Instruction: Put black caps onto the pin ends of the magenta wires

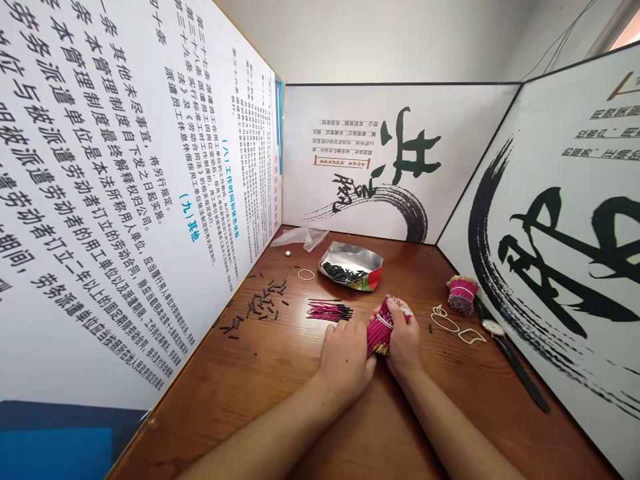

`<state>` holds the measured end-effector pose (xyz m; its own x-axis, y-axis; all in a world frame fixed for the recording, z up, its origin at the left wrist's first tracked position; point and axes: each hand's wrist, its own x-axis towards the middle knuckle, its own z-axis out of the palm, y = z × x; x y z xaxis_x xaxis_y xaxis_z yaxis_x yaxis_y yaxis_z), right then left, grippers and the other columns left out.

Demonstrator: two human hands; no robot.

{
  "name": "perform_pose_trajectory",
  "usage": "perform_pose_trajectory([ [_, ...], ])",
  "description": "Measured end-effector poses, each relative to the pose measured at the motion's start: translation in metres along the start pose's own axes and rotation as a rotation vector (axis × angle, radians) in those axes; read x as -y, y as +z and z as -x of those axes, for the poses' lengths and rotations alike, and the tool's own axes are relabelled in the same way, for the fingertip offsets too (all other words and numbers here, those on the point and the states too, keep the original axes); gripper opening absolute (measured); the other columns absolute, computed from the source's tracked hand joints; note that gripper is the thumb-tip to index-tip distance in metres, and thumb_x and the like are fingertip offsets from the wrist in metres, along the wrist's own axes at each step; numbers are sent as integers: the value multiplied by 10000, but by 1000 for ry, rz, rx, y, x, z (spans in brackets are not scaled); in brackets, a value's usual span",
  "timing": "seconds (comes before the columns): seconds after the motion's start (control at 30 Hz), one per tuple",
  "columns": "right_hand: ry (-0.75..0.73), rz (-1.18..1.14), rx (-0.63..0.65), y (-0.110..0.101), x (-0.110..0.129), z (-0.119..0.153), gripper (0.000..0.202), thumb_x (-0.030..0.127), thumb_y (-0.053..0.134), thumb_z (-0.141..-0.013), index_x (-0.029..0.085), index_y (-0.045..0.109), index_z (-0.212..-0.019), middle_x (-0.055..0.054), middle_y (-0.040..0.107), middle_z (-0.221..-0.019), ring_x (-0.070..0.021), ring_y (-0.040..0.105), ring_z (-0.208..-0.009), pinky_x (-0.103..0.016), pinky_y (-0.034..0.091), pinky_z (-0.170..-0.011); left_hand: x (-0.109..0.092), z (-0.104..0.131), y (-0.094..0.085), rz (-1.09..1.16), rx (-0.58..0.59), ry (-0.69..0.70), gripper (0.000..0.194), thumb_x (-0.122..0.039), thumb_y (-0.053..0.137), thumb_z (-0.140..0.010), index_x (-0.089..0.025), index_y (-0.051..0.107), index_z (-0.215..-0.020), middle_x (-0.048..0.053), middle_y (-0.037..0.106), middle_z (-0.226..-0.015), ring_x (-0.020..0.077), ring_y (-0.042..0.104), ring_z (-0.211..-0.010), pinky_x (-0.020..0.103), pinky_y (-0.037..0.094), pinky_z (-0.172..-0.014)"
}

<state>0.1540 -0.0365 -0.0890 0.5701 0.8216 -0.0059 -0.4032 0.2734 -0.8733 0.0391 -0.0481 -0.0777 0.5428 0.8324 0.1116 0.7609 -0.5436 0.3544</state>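
A thick bundle of thin magenta sticks with gold-coloured ends, bound by a white band, is held upright but tilted above the table. My right hand wraps round its right side, thumb near the top. My left hand is closed against its left side, with the fingers curled and the thumb low by the gold ends; the fingertips are partly hidden. Just beyond my left hand lies a row of loose magenta sticks with black ends. Behind them sits an open foil bag holding small black tubes.
Loose black tubes are scattered at left. A second banded bundle stands at right, near pale rubber bands and a black-strapped wristwatch. Clear plastic lies at the back. Printed panels wall in the wooden table.
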Motion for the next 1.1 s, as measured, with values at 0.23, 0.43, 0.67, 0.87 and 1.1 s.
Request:
perform_pose_trajectory([
  [0.23,-18,32,21,-2,-4,-3,348,471,733,-722,187,540,-775,37,613,-622,-114,589,-517,-220,491,-501,2,-5,4,163,8,-100,287,-266,560,-767,-203,541,-1046,81,660,-1035,265,583,-1021,369,424,-854],
  [0.43,5,-3,30,-2,-3,-1,348,460,744,-707,196,539,-804,41,613,-638,-121,604,-531,-229,501,-505,1,-4,2,177,32,-96,298,-277,559,-773,-207,523,-1060,77,646,-1060,258,570,-1020,364,424,-854],
  [0.67,-6,7,27,0,-1,-1,346,448,748,-698,196,530,-793,45,606,-617,-122,601,-516,-223,490,-488,2,-6,7,12,27,-32,227,-205,514,-830,-178,528,-1055,101,606,-1101,266,532,-1031,397,430,-883],
  [0.87,11,-5,-62,2,2,-2,366,476,739,-682,192,538,-795,51,600,-588,-122,587,-482,-221,479,-455,-1,-5,0,-44,91,-48,183,-213,480,-875,-144,528,-1038,126,601,-1100,277,531,-1034,409,438,-896],
  [1.1,36,-86,-161,-1,7,-8,373,476,739,-651,188,530,-763,56,595,-574,-104,562,-452,-208,458,-420,1,1,-4,-56,159,-26,155,-192,421,-895,-144,523,-1001,137,594,-1086,289,530,-1055,426,442,-904],
])
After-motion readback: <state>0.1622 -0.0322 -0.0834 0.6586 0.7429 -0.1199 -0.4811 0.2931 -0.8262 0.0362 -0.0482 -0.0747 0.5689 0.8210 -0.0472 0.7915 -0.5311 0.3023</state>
